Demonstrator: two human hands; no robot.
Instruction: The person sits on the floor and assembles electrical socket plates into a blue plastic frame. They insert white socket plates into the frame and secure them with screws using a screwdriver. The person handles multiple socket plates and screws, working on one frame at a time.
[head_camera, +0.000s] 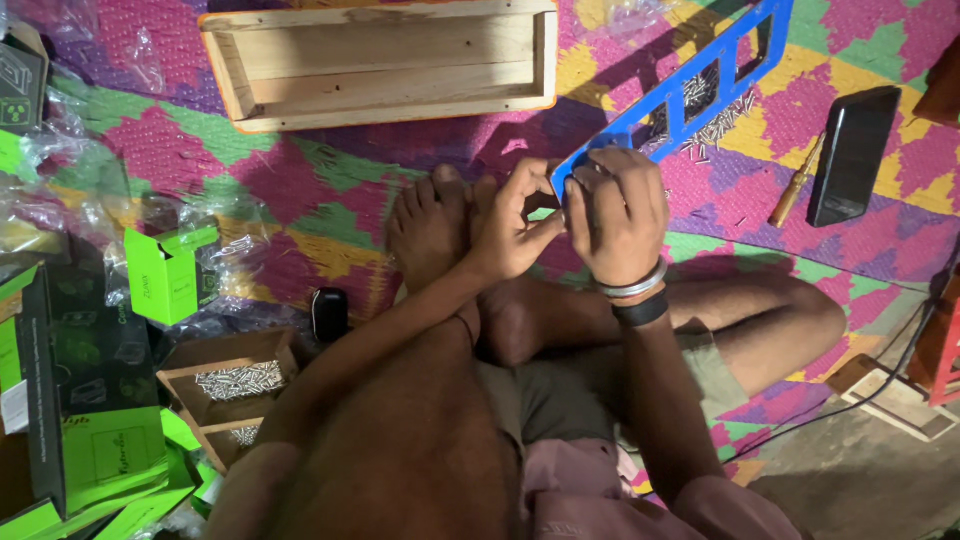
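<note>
Dim, warm light from above leaves deep shadows at left and bottom; focus reasonably sharp.

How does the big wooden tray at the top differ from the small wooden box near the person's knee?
The wooden tray is long, pale and holds nothing; the small wooden box is darker, divided into compartments and holds small silver metal pieces. The tray lies on the patterned mat beyond the feet; the box sits among green cartons. Both are open-topped wood.
</note>
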